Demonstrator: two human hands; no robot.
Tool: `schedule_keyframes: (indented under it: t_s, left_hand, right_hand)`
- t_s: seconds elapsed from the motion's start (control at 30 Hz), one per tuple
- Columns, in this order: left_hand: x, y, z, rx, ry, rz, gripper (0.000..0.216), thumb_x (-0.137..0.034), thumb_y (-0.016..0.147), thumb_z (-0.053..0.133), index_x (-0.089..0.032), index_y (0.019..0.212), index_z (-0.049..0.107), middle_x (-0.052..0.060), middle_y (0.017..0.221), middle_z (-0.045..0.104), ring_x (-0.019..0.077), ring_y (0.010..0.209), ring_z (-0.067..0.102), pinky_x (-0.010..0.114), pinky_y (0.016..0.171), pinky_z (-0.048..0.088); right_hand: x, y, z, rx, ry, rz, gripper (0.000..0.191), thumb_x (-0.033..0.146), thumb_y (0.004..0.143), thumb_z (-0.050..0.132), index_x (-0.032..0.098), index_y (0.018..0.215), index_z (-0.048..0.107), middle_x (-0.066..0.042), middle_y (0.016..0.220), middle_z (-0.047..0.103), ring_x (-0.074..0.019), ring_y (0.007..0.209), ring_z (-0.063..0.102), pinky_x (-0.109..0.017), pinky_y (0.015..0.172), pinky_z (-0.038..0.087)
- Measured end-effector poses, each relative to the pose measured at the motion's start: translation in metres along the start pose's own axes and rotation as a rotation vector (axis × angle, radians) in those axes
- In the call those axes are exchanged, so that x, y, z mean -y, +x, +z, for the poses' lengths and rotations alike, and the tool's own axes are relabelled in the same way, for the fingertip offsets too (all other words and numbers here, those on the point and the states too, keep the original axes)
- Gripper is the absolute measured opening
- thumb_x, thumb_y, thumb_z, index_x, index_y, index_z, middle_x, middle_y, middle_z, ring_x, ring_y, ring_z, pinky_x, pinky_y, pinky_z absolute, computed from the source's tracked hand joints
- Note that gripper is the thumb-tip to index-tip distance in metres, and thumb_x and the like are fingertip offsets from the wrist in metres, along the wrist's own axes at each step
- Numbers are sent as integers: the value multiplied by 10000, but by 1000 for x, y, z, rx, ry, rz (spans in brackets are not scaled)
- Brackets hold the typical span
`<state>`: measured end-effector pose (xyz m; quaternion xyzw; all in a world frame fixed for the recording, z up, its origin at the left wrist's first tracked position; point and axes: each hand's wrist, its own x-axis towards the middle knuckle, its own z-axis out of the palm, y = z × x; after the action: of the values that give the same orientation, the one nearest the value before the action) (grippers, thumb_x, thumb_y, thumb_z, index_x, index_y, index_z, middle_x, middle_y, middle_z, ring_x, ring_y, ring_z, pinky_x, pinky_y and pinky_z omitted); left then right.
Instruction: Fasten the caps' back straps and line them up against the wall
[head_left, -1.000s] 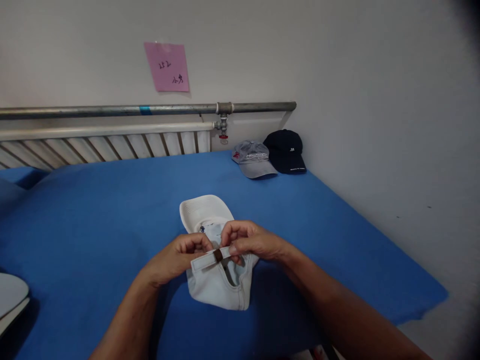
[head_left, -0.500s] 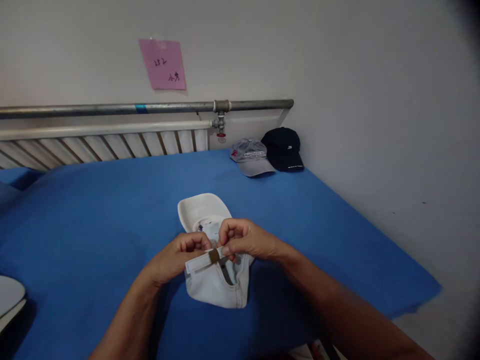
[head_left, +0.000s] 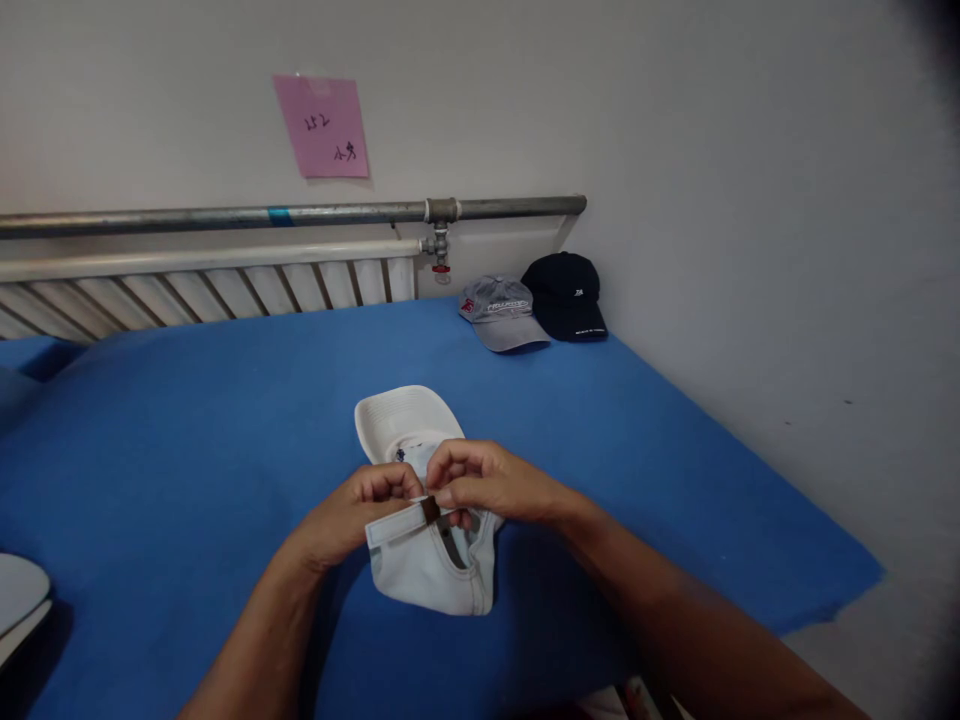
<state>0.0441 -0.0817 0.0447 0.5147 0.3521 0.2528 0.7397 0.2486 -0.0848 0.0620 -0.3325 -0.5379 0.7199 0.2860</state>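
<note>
A white cap lies upside down on the blue cloth, its brim pointing away from me. Both hands work at its back strap, which carries a small brown buckle. My left hand is curled shut and pinches the strap's left part. My right hand is closed too, its fingertips pinching the strap at the buckle.
A grey cap and a black cap sit side by side at the far right corner by the wall. A metal pipe and a radiator run along the back. A white object pokes in at the left edge.
The strap's free end has slid a little left through the buckle, and my right fingers have closed in on the buckle. The cap stays in place.
</note>
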Motion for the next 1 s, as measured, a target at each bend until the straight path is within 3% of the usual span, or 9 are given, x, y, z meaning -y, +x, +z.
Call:
schedule_keyframes:
  t_s: [0.13, 0.27, 0.47, 0.6, 1.0]
  left_hand:
    - [0, 1, 2, -2, 19, 5, 305, -384, 701, 766, -137, 678, 587, -16, 621, 533, 78, 538, 424, 208, 524, 300]
    - [-2, 1, 3, -12, 43, -18, 281, -370, 711, 746, -143, 682, 583, -36, 590, 480, 72, 517, 371, 211, 505, 264]
    - [0, -1, -7, 72, 129, 79, 393, -522, 783, 599, -132, 739, 626, -11, 645, 470, 108, 598, 373, 245, 561, 297]
    - [-4, -1, -1, 130, 254, 11, 314, -404, 673, 746, -155, 778, 586, -32, 683, 444, 110, 636, 374, 242, 582, 298]
    - [-7, 1, 9, 49, 306, 7, 273, -326, 702, 716, -163, 657, 501, -53, 633, 371, 99, 605, 321, 246, 565, 255]
  right_hand:
    - [3, -1, 2, -5, -88, 69, 175, 237, 693, 710, 154, 815, 615, 44, 614, 584, -71, 504, 544, -172, 446, 433]
    - [5, -4, 5, -63, -143, 24, 176, 258, 688, 732, 157, 775, 617, 73, 564, 520, -38, 461, 431, -160, 428, 330]
    - [1, -4, 6, -77, -175, -4, 172, 261, 688, 732, 158, 749, 609, 74, 553, 484, -44, 493, 385, -181, 461, 274]
    - [-6, -1, 6, -75, -154, -12, 168, 268, 690, 715, 162, 755, 603, 63, 583, 498, -53, 513, 404, -190, 478, 292]
    - [-5, -3, 6, -98, -200, -9, 107, 207, 703, 665, 166, 728, 570, 77, 562, 469, -45, 489, 376, -192, 469, 279]
